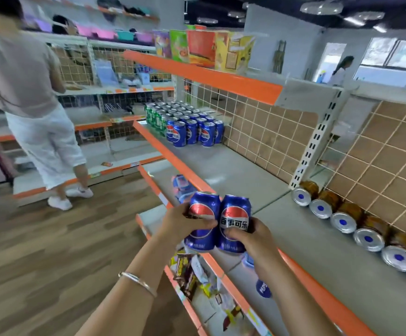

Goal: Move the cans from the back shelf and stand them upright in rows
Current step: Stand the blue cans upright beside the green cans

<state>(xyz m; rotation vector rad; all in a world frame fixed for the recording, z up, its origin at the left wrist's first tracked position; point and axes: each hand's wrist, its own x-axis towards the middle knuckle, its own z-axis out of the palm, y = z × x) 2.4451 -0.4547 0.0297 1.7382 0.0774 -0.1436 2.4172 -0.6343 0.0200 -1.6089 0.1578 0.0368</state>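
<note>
I hold two blue Pepsi cans upright, side by side, above the shelf's orange front edge. My left hand (185,223) grips the left can (203,221); my right hand (253,241) grips the right can (234,224). At the far end of the grey shelf (233,170) stand rows of upright blue cans (194,132) with green cans (154,117) behind them. Along the shelf's back, several brown cans (345,218) lie on their sides, silver bottoms facing out.
A person in white trousers (39,132) stands in the aisle at left, by other shelves. Lower shelves below my hands hold snack packets (192,275) and more blue cans. Coloured boxes (204,48) stand on the top shelf. A wire grid backs the shelf.
</note>
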